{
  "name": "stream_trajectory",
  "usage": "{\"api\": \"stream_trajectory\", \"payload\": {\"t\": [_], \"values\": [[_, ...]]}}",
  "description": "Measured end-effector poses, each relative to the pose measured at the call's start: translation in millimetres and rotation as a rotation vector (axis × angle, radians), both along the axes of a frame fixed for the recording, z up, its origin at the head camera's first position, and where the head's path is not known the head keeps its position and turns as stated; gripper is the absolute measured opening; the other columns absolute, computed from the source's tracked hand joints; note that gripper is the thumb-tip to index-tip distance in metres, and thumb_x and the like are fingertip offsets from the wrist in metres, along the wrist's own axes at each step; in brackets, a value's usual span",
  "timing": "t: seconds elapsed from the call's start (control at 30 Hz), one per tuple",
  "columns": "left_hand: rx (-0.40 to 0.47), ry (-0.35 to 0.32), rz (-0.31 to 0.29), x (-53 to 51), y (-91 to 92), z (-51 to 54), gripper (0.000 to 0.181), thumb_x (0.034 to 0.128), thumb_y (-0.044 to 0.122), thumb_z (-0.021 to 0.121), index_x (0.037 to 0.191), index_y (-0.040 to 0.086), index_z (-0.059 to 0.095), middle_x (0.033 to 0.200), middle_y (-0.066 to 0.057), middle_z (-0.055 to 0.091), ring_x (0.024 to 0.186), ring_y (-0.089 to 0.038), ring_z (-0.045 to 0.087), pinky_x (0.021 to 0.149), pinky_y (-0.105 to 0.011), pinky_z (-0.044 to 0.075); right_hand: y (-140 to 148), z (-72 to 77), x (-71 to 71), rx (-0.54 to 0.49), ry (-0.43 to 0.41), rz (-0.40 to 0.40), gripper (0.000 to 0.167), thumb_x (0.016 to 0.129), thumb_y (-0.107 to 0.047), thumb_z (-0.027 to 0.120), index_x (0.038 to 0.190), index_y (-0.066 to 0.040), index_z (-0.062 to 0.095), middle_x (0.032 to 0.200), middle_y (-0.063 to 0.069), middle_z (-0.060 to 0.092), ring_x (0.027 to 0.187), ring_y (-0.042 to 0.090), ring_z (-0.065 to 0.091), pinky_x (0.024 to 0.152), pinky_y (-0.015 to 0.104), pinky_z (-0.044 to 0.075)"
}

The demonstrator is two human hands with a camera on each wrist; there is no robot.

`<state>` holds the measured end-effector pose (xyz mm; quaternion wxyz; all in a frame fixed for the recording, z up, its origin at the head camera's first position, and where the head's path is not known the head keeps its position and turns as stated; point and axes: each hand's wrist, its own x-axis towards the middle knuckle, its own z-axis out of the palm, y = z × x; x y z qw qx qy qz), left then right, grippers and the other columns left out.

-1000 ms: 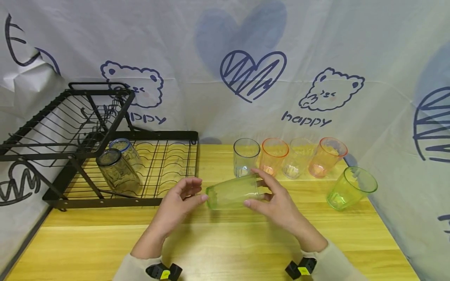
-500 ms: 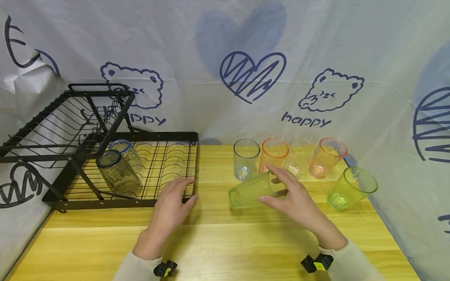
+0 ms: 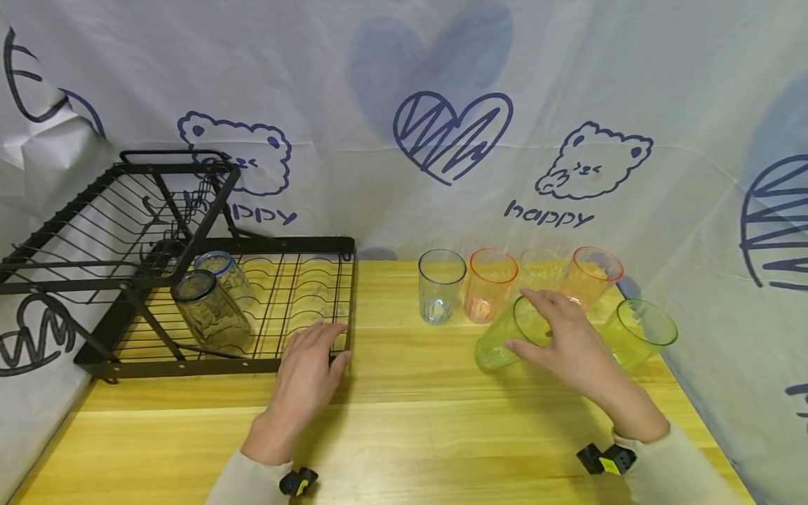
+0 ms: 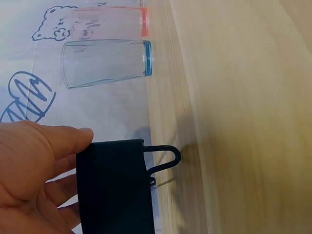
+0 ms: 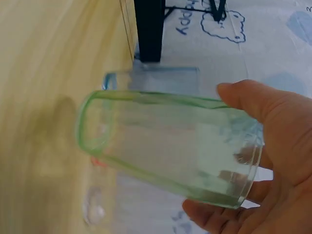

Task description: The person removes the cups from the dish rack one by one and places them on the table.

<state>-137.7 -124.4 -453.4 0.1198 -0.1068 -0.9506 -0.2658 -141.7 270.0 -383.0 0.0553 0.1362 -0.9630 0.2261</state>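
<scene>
My right hand (image 3: 571,344) grips a light green glass (image 3: 497,344) near its rim, tilted with its base down and to the left. The right wrist view shows the thumb on one side of that glass (image 5: 161,141) and the fingers on the other. My left hand (image 3: 303,372) hovers at or rests on the front right corner of a black dish rack (image 3: 265,364), fingers relaxed. In the left wrist view, its thumb lies by the rack's dark end (image 4: 114,185); whether they touch is unclear. Another green glass (image 3: 644,330) stands tilted-looking behind my right hand, partly hidden.
Along the cloth backdrop stand a blue-tinted glass (image 3: 442,287), an orange-red glass (image 3: 492,287), a clear glass (image 3: 539,263) and a second red-rimmed glass (image 3: 592,273). Inside the rack are a dark glass (image 3: 214,315) and a blue-rimmed glass (image 3: 230,277), under an upper wire shelf (image 3: 120,217).
My left hand has let go of the green glass and drawn left to the rack's corner. My right hand has carried that glass rightward, tipping it from nearly level towards upright.
</scene>
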Motion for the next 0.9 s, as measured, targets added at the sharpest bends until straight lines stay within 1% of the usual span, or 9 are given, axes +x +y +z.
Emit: {"api": "stream_trajectory", "payload": {"t": [0.1, 0.17, 0.3, 0.53, 0.67, 0.9], "values": [[-0.003, -0.009, 0.003, -0.1, 0.2, 0.5, 0.048, 0.0977, 0.016, 0.076, 0.142, 0.005, 0.063, 0.146, -0.020, 0.063, 0.144, -0.044, 0.051, 0.123, -0.067, 0.032, 8, 9.1, -3.0, 0.082, 0.018, -0.024, 0.086, 0.091, -0.039, 0.083, 0.159, -0.003, 0.043, 0.150, 0.032, 0.049, 0.132, 0.055, 0.048, 0.103, 0.074, 0.045], [0.001, -0.015, 0.005, -0.2, 0.1, 0.9, 0.048, 0.0976, 0.016, 0.076, 0.142, 0.005, 0.063, 0.146, -0.020, 0.063, 0.144, -0.045, 0.050, 0.122, -0.067, 0.032, 13, 13.6, -4.6, 0.134, 0.025, -0.043, 0.085, 0.091, -0.038, 0.083, 0.158, -0.002, 0.044, 0.149, 0.034, 0.048, 0.133, 0.058, 0.046, 0.103, 0.075, 0.044], [0.008, -0.015, 0.006, -0.5, -0.3, 1.2, 0.047, 0.0973, 0.015, 0.077, 0.141, 0.004, 0.064, 0.145, -0.022, 0.063, 0.143, -0.045, 0.051, 0.122, -0.066, 0.033, 21, 16.8, -6.7, 0.206, 0.012, -0.077, 0.085, 0.091, -0.038, 0.082, 0.157, 0.000, 0.044, 0.149, 0.035, 0.049, 0.133, 0.060, 0.046, 0.103, 0.075, 0.043], [0.006, -0.018, 0.006, -1.4, 0.3, 0.9, 0.045, 0.0978, 0.017, 0.076, 0.140, 0.003, 0.065, 0.143, -0.022, 0.065, 0.142, -0.046, 0.052, 0.123, -0.062, 0.035, 28, 12.6, -9.1, 0.241, -0.031, -0.089, 0.086, 0.091, -0.036, 0.080, 0.157, 0.002, 0.043, 0.147, 0.039, 0.048, 0.131, 0.063, 0.045, 0.103, 0.076, 0.042], [0.006, -0.031, 0.011, -1.1, -0.1, 1.1, 0.046, 0.0985, 0.017, 0.075, 0.141, 0.003, 0.064, 0.144, -0.022, 0.065, 0.143, -0.046, 0.051, 0.123, -0.062, 0.034, 30, 8.6, -10.2, 0.250, -0.068, -0.097, 0.087, 0.092, -0.038, 0.080, 0.159, 0.002, 0.041, 0.149, 0.039, 0.046, 0.132, 0.065, 0.043, 0.102, 0.077, 0.043], [0.010, -0.047, 0.012, -0.5, -0.8, 0.9, 0.045, 0.0995, 0.017, 0.074, 0.141, 0.003, 0.064, 0.145, -0.021, 0.064, 0.144, -0.045, 0.050, 0.123, -0.062, 0.034, 33, 2.9, -12.6, 0.259, -0.079, -0.106, 0.088, 0.092, -0.039, 0.080, 0.159, 0.002, 0.040, 0.149, 0.039, 0.046, 0.131, 0.064, 0.044, 0.102, 0.076, 0.043]]}}
